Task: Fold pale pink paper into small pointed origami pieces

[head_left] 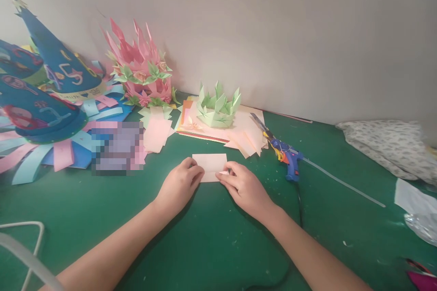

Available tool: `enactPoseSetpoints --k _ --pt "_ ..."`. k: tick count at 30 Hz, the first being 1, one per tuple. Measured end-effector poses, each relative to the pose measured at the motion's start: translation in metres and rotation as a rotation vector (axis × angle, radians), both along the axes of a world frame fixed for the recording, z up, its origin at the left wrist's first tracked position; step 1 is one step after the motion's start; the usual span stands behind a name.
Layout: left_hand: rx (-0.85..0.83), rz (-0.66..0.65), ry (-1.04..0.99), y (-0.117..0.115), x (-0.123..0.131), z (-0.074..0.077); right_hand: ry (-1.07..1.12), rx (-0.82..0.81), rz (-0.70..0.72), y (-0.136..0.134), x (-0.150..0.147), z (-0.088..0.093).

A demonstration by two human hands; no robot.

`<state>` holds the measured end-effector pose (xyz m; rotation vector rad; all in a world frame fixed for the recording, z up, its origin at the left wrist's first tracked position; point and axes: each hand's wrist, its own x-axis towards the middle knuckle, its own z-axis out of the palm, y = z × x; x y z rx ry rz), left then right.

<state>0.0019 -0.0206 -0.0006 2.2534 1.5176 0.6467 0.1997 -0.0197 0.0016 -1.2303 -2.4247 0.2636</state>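
A small pale pink sheet of paper [209, 163] lies at the middle of the table, with a faint crease across it. Its left edge is pinched between the thumb and fingers of my left hand [182, 181]. At the lower right edge, my right hand [244, 186] grips the sheet, and a bit of paper stands up by its fingertips. Beyond the sheet stands a light green folded-paper crown [218, 108] on a stack of coloured paper [251, 120]. Loose pale pink paper pieces [244, 142] lie in front of that stack.
To the right lies a blue hot glue gun [292, 163] with a long glue stick [344, 183] and a cord. Scissors or a blade [259, 123] touch its front. Pink paper crowns [139, 68] and blue cone hats [56, 54] stand left. A patterned cloth [385, 145] lies far right.
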Motion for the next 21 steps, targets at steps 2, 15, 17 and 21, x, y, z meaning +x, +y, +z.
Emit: enactPoseSetpoints --k 2,15,17,21 --pt "-0.008 0.000 0.000 -0.0001 -0.0002 0.0007 -0.007 -0.004 0.000 -0.0002 -0.0001 0.0005" --pt "-0.033 0.006 -0.008 0.0000 0.0011 -0.0008 -0.018 -0.019 -0.009 -0.0009 -0.0011 0.0034" --pt "-0.028 0.000 -0.008 -0.0008 0.0008 -0.0006 -0.023 -0.023 -0.010 -0.0009 -0.0012 0.0039" --pt "-0.003 -0.013 0.006 -0.0016 -0.0009 -0.0002 -0.035 -0.025 -0.009 -0.0009 -0.0016 0.0040"
